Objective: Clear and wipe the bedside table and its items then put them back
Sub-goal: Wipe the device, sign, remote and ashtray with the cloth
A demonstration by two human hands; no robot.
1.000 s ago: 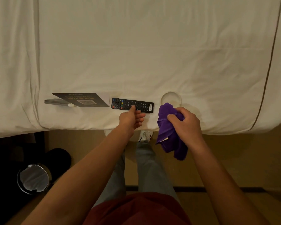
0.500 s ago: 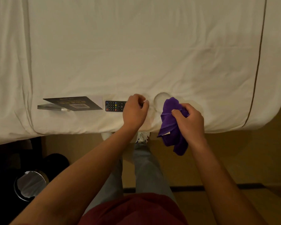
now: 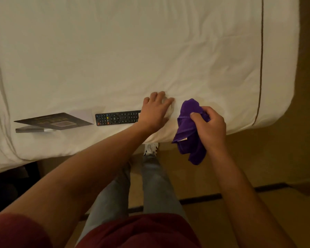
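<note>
My left hand (image 3: pixel 155 111) lies over a clear round glass dish (image 3: pixel 169 110) on the white bed (image 3: pixel 132 51), fingers and thumb curled around its rim; most of the dish is hidden under the hand. My right hand (image 3: pixel 209 126) grips a bunched purple cloth (image 3: pixel 188 126) just right of the dish, hanging past the bed's near edge. A black remote (image 3: pixel 117 118) lies flat to the left of my left hand, its right end under my wrist. Further left, a dark printed card (image 3: pixel 55 120) rests tilted on a dark flat stand (image 3: pixel 29 130).
The bed's near edge runs across the middle of the view, and its corner (image 3: pixel 283 108) drops off at the right. Below is tan floor (image 3: pixel 258 158) with a dark strip (image 3: pixel 200 198). My legs and a white shoe (image 3: pixel 150 148) stand against the bed.
My left hand has left the remote and moved right onto the glass dish. The right hand with the cloth has stayed beside it. The view has shifted slightly.
</note>
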